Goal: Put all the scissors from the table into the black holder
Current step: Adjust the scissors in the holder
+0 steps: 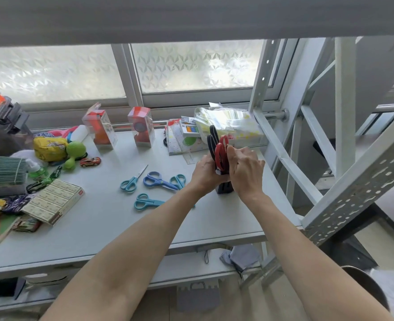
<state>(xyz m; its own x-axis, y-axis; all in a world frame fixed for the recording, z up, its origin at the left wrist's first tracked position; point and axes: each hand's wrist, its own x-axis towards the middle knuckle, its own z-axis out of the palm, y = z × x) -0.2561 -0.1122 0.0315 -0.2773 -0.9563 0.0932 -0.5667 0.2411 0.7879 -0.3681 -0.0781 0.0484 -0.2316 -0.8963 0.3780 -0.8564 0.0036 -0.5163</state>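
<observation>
Both hands are meeting at the black holder [225, 187], which is standing upright on the right part of the grey tabletop [112, 218]. The left hand [206, 172] is wrapping around the holder's left side, fingers closed against it. The right hand [245, 169] is closing on the red-handled scissors [221, 152], whose handles are sticking up above the holder while the blades are pointing down into it. A pair of black-handled scissors [213, 140] is already standing in the holder, just behind the red ones.

Four pairs are lying flat on the tabletop to the left of the holder. The teal scissors with a bare metal blade [132, 180] are lying farthest left. The blue scissors [157, 180] are lying just right of them. A small teal pair [178, 181] is touching the blue blades. Another teal pair [146, 202] is lying nearer, partly hidden by the left forearm.

Toy cars, a green ball [75, 150] and a flat printed box [52, 200] are crowding the left end of the tabletop.
</observation>
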